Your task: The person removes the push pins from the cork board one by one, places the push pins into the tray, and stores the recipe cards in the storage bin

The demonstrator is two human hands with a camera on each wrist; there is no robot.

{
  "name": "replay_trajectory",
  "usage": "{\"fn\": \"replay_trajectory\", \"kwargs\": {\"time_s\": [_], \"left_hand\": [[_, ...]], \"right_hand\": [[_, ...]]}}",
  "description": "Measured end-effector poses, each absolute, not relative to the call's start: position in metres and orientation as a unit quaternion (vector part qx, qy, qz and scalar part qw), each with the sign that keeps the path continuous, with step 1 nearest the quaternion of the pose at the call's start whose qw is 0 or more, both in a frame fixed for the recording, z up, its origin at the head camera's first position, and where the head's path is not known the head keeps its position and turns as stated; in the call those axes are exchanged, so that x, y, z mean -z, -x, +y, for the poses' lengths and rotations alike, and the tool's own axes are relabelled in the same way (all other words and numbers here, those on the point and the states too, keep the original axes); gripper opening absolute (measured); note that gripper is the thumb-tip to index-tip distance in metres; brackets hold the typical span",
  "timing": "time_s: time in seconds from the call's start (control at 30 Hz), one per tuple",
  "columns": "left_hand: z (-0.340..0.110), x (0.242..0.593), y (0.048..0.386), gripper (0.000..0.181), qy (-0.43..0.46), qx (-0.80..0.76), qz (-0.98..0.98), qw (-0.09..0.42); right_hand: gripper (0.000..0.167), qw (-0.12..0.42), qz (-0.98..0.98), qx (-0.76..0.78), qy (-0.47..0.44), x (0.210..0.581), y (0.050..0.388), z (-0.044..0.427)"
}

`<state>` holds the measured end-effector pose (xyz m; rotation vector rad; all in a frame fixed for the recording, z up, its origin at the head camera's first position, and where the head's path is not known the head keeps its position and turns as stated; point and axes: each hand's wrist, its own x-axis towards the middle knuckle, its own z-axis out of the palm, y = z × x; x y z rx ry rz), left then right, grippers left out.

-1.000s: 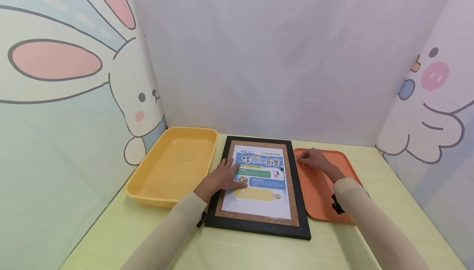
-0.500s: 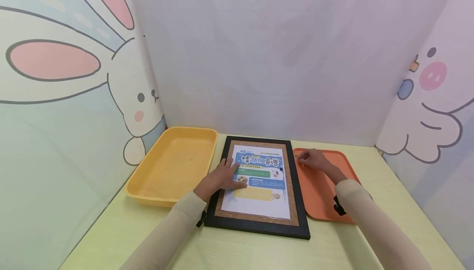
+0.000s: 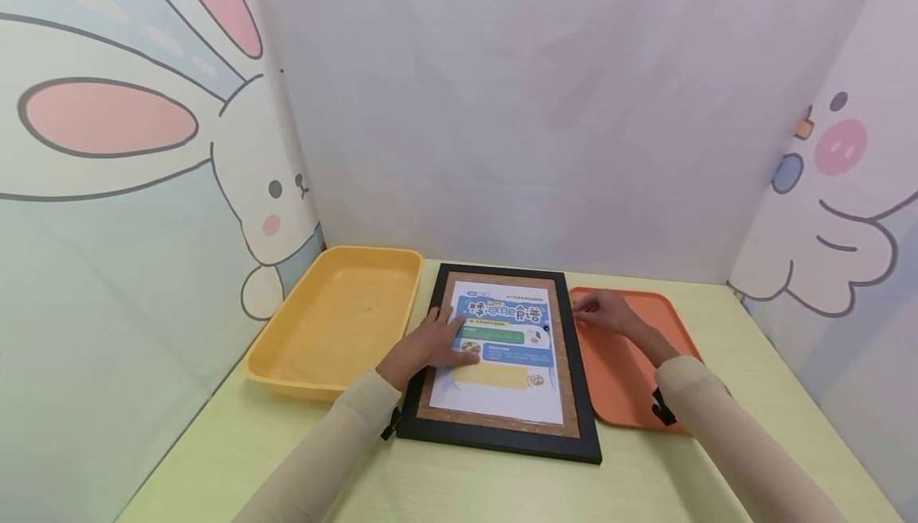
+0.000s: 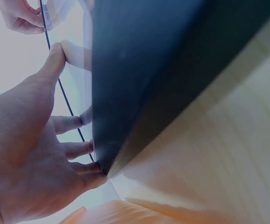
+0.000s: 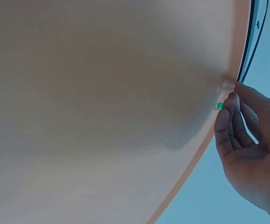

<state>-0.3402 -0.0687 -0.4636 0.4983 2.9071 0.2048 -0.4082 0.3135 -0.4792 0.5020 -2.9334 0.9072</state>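
Note:
My left hand (image 3: 432, 342) lies spread on a printed poster sheet (image 3: 505, 403) in a black-framed cork board (image 3: 502, 442). In the left wrist view, that hand's fingertips (image 4: 86, 119) are at the frame's inner edge. My right hand (image 3: 610, 312) is at the upper left corner of the orange tray (image 3: 620, 367). Its thumb and fingertips come together there, beside a small green piece (image 5: 220, 106) seen in the right wrist view. Too little of the piece shows to tell its kind, or whether the fingers pinch it.
A deep yellow tray (image 3: 344, 316) stands left of the board, and the orange tray lies close against the board's right side. A small dark dot (image 3: 547, 328) shows at the poster's right edge. Fabric walls (image 3: 516, 108) enclose the table at the back and sides.
My right forearm and wrist have shifted slightly right, while the fingertips stay at the tray's corner. The left hand, poster, board and trays have not moved.

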Motion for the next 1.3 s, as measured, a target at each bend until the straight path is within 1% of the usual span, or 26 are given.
{"fn": "replay_trajectory", "kwargs": {"time_s": [0.43, 0.6, 1.07, 1.3], "left_hand": [[-0.068, 0.462, 0.341, 0.098, -0.169, -0.064, 0.979, 0.094], [-0.068, 0.461, 0.341, 0.099, -0.165, -0.062, 0.980, 0.097], [-0.069, 0.465, 0.343, 0.100, -0.166, -0.055, 0.980, 0.096], [-0.069, 0.465, 0.342, 0.099, -0.171, -0.053, 0.980, 0.089]], "right_hand": [[0.017, 0.016, -0.939, -0.289, -0.189, 0.474, 0.392, 0.302], [0.016, 0.014, -0.937, -0.288, -0.198, 0.474, 0.389, 0.299], [0.017, 0.029, -0.929, -0.283, -0.236, 0.472, 0.381, 0.283], [0.019, 0.020, -0.927, -0.286, -0.243, 0.472, 0.379, 0.279]]}}
